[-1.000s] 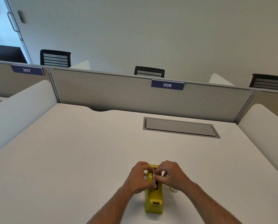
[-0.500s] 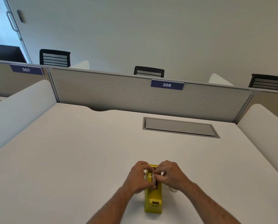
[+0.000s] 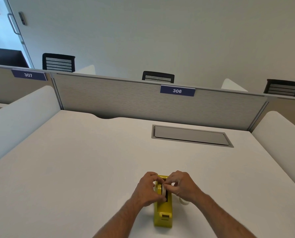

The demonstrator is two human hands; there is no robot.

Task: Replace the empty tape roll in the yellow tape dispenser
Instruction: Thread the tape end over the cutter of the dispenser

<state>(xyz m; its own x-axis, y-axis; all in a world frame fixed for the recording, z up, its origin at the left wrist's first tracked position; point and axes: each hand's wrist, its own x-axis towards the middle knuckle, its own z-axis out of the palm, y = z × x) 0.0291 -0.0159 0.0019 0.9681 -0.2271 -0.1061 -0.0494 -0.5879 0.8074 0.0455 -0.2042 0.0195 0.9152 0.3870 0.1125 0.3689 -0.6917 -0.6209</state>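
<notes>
The yellow tape dispenser (image 3: 163,213) stands on the white desk (image 3: 74,169) near the front edge, its cutter end toward me. A whitish tape roll (image 3: 163,190) sits upright in the dispenser's slot. My left hand (image 3: 147,189) grips the roll and the dispenser from the left. My right hand (image 3: 182,185) pinches the roll's top edge from the right. Another tape roll (image 3: 183,201) lies on the desk just right of the dispenser, mostly hidden under my right wrist.
A grey cable hatch (image 3: 191,135) is set flush in the desk at the back right. A grey partition (image 3: 126,100) labelled 306 closes the far edge, with white side screens left and right. Black chair backs show behind it.
The hands and dispenser stay in place. The whitish roll shows a little more between my fingers, which have shifted slightly on it.
</notes>
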